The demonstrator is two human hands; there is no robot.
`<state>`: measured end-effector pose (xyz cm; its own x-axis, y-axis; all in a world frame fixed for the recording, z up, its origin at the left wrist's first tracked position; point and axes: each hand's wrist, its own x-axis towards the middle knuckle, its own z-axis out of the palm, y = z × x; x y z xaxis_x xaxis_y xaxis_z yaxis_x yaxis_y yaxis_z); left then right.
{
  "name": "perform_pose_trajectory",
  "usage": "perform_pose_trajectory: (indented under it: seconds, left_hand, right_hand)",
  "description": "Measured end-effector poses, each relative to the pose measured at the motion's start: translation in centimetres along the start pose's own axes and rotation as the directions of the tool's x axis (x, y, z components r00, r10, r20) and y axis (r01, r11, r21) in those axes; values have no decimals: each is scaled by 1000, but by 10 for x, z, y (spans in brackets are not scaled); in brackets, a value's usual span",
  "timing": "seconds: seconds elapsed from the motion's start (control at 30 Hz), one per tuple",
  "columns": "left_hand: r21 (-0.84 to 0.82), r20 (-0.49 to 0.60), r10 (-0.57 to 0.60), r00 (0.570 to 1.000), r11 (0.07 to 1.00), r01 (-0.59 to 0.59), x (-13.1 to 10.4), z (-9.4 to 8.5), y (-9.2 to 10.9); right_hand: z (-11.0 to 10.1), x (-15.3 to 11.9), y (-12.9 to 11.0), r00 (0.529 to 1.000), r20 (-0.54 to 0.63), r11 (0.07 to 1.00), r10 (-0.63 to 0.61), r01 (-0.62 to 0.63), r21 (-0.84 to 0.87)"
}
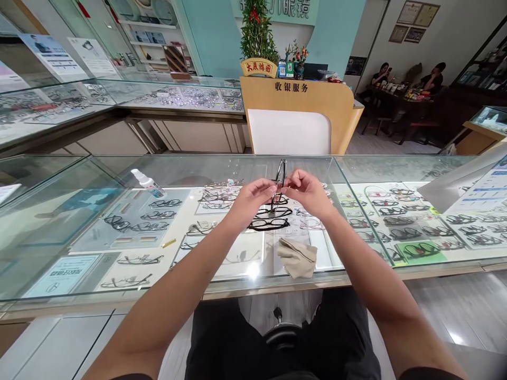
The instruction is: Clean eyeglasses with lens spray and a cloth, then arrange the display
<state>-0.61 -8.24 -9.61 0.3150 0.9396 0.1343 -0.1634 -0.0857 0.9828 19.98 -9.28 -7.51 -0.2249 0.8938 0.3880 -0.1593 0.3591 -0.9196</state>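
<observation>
A pair of dark-framed glasses (282, 171) is held on edge above the glass counter, between my two hands. My left hand (255, 194) pinches it from the left side. From the right, my right hand (307, 190) grips it with thumb and fingers close together. Directly below are black-framed glasses (269, 225), with another dark pair just behind them. A crumpled beige cloth (298, 257) lies on the counter near the front edge, below my right hand. The white spray bottle (147, 183) is on the counter to the left.
The glass display counter (237, 287) spans the view, with many glasses inside. A paper sign (479, 184) leans over its right part. Beyond are a wooden cashier desk (344, 111) with a plant and, at the back right, two people seated at a table.
</observation>
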Motion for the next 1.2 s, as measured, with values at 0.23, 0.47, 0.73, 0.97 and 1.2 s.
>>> perform_pose_trajectory:
  seconds: [0.23,0.47,0.73,0.97,1.2]
  left_hand:
    - [55,-38,-19,999,998,21,-1,7,7]
    - [98,-25,30,999,995,-28,0,5,7]
    - [120,-26,90,996,989,-87,1,0,9]
    - [81,-83,90,993,993,-83,1,-1,15]
    - [36,-90,86,992,996,-83,0,-3,17]
  right_hand:
    - [3,-2,-3,1000,2,995,26,-26,-96]
    - [2,-3,-4,1000,-16,989,4,-6,-148]
    - [-1,-1,-6,998,-44,989,-52,45,-143]
    - [-7,1,-8,994,-67,983,-82,69,-171]
    - [-14,3,-10,991,-85,983,-104,89,-162]
